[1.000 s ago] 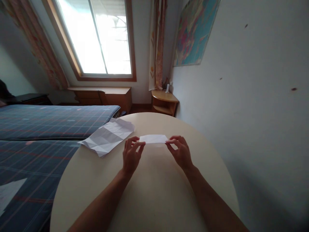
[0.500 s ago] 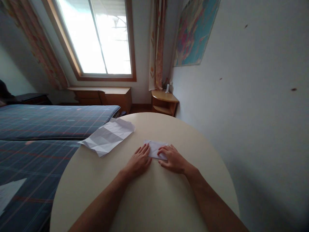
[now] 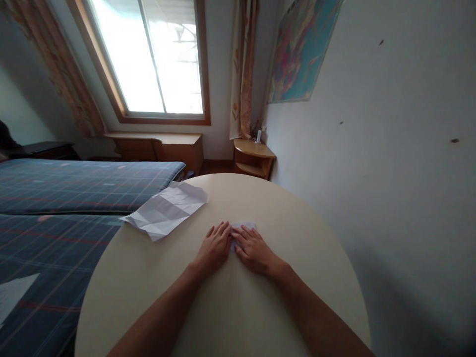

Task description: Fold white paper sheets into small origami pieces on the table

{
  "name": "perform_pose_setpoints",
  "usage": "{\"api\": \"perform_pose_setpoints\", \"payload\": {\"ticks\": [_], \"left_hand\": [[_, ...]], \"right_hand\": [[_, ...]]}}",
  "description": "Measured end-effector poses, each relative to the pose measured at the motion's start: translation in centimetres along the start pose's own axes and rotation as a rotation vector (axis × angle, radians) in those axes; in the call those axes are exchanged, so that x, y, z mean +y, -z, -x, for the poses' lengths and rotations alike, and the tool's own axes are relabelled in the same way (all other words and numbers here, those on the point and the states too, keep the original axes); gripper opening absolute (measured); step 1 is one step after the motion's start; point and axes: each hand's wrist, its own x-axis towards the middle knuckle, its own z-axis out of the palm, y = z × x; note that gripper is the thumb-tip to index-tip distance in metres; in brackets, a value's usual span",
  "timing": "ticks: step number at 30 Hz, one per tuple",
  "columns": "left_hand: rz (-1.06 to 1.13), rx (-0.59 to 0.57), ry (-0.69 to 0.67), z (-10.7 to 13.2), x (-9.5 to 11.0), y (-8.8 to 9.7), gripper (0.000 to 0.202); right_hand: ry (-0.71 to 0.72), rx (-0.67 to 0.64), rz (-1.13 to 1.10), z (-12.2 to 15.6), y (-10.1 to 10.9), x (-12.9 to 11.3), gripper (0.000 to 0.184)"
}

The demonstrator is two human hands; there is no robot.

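From where I stand, the person's two bare hands lie low over the middle of a round cream table (image 3: 316, 243), on a small packet of folded white paper (image 3: 250, 225). The packet sits flat on the tabletop and shows mainly along its far edge, with a sliver between the hands. The right hand (image 3: 256, 250) lies across it palm down, fingers stretched toward the left and slightly parted, thumb held apart from them. The left hand (image 3: 216, 246) is flat at the packet's left end, its fingers pointing away to the far side with narrow gaps between them; I can't tell how much paper is under it. The two hands nearly meet, and whether their fingertips touch is unclear. Farther off to the left, a large creased sheet of white paper (image 3: 167, 210) lies at the table's edge, by the blue plaid mattress (image 3: 82, 186). Another white sheet (image 3: 15, 297) rests on the bedding at the near left.
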Motion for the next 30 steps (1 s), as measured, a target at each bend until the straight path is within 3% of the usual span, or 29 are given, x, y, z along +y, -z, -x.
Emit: {"api": "perform_pose_setpoints", "payload": {"ticks": [3,7,9,13,16,18,22,26,28,30], "left_hand": [[-0.061,-0.087,0.048,0.3,-0.6,-0.8,0.049],[-0.114,-0.080,0.123,0.6,-1.2,-0.9,0.053],[-0.126,-0.073,0.156,0.6,-1.3,-0.8,0.054],[-0.141,-0.058,0.187,0.7,-1.3,-0.7,0.056],[-0.139,-0.058,0.184,0.7,-1.3,-0.6,0.055],[-0.135,-0.070,0.177,0.8,-1.6,-0.6,0.055],[-0.135,-0.083,0.172,0.7,-2.5,-0.1,0.052],[-0.135,0.070,0.212,0.1,-2.2,1.0,0.049],[-0.082,0.146,0.113,-0.2,-1.4,1.4,0.047],[-0.007,0.123,-0.044,-0.3,-0.5,1.6,0.047]], "right_hand": [[-0.103,0.023,0.017,-0.3,-0.2,0.9,0.054],[-0.353,0.065,0.085,-0.1,-0.2,3.1,0.064],[-0.397,0.121,0.127,0.2,0.1,3.5,0.065],[-0.252,0.261,0.200,0.2,0.7,2.1,0.058],[-0.071,0.142,0.118,-0.1,0.5,0.3,0.057],[-0.034,0.029,0.061,-0.2,0.3,-0.3,0.057],[-0.172,-0.011,0.040,0.0,0.1,0.4,0.064],[-0.293,0.034,0.048,0.1,0.1,1.3,0.068],[-0.316,0.061,0.049,0.0,-0.1,1.3,0.068],[-0.324,0.074,0.047,-0.1,-0.2,1.3,0.069]]}}
